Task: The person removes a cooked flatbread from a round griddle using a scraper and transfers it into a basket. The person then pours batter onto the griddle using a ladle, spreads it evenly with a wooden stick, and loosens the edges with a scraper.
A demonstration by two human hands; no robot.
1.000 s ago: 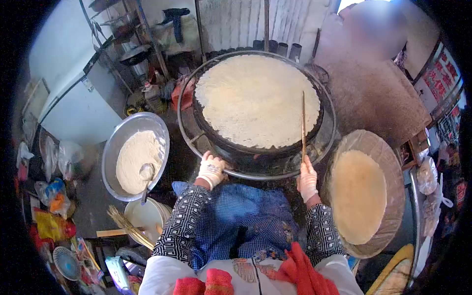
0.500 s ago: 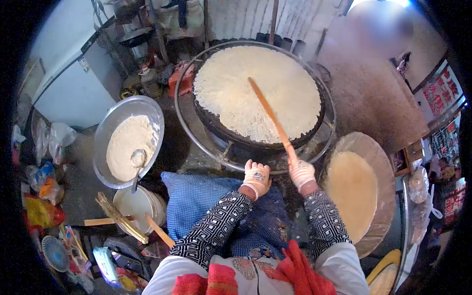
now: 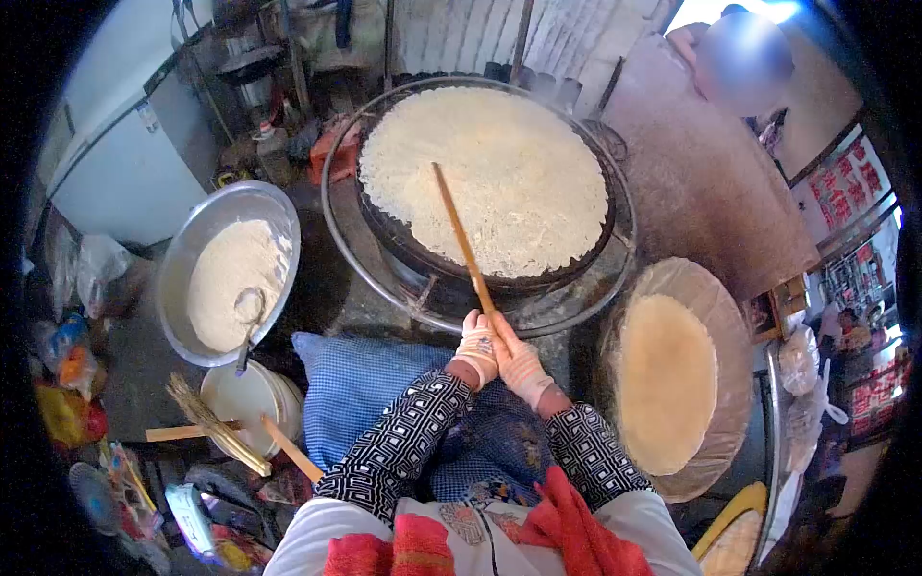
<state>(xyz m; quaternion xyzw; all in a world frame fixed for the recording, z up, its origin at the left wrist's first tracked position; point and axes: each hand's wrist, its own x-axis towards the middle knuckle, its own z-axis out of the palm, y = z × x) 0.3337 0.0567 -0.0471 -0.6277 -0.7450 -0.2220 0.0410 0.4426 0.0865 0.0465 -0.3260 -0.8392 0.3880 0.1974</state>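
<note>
Since half a second ago, the left hand (image 3: 473, 348) has come over to meet the right hand (image 3: 523, 370), and the tip of the wooden stick (image 3: 462, 238) has swung leftward. Both hands are now together, the right closed on the stick's near end and the left pressed against it; I cannot tell whether the left also grips. Close below them, blue checked cloth (image 3: 355, 370) covers the lap between the patterned sleeves (image 3: 408, 437). Just beyond the hands curves a metal ring (image 3: 325, 180) around a dark griddle (image 3: 389, 242). From the hands the stick slants forward and left over the griddle, its tip above or on the pale batter sheet (image 3: 523, 173); contact is unclear. Left of the hands stands a bucket (image 3: 290, 396), with a straw brush (image 3: 204, 413) across its rim, and past it a metal bowl (image 3: 173, 312) holds wet batter (image 3: 223, 274) and a ladle (image 3: 249, 305). To the right of the hands, pale round sheets (image 3: 667, 384) lie on a plastic lining (image 3: 730, 403). Farther forward and right stretches a brown bench (image 3: 701, 182), with another person (image 3: 684, 43) at its far end; straight ahead, behind the griddle, rises a corrugated wall (image 3: 461, 38).
</note>
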